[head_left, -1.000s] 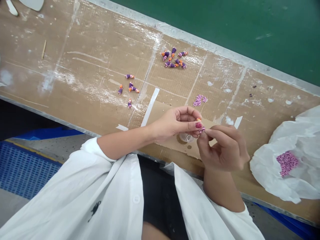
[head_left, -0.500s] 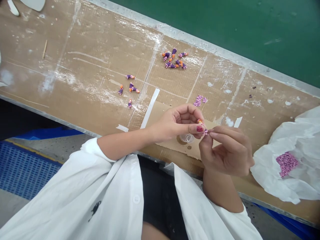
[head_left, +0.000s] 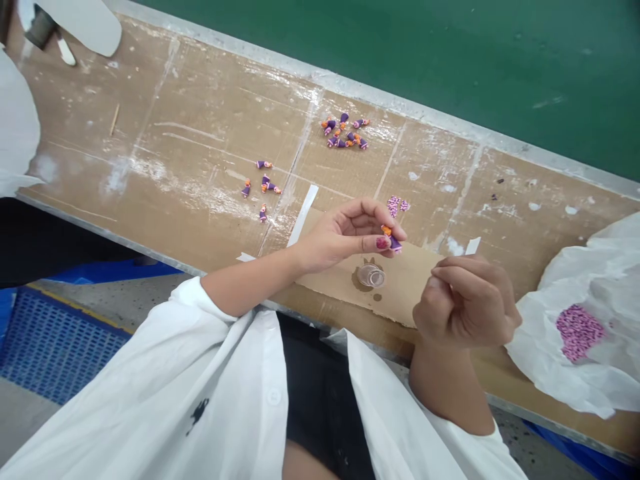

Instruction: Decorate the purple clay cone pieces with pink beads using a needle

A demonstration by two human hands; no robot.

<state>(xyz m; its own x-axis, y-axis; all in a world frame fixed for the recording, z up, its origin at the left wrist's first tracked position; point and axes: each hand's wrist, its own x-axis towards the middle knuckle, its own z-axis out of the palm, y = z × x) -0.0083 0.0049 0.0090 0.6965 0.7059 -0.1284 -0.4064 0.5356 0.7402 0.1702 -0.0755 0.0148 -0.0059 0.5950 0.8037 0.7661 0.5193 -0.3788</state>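
Between thumb and fingertips, my left hand point(head_left: 345, 233) pinches a small purple figurine point(head_left: 395, 243) with an orange top and pink trim. Off to its right, apart from the figurine, my right hand point(head_left: 465, 303) is closed with thumb and index finger pressed together; anything in that pinch is hidden or too small to name. Below my left hand, a small clear cup point(head_left: 371, 275) stands on a piece of cardboard point(head_left: 340, 283) with wet-looking spots around it. Just beyond my left fingertips lies a little heap of pink-and-purple bits point(head_left: 394, 205).
Similar figurines lie in a far cluster point(head_left: 345, 132) and a looser left group point(head_left: 267, 185). Crumpled white paper point(head_left: 550, 293) at right holds a pile of pink bits point(head_left: 579, 332). A thin wooden stick point(head_left: 115, 120) and a white-bladed tool point(head_left: 66, 50) lie at left.
My right hand has drawn away from the figurine, to the right and slightly down. My left hand keeps hold of the figurine. The view has shifted a little, showing more at the left.
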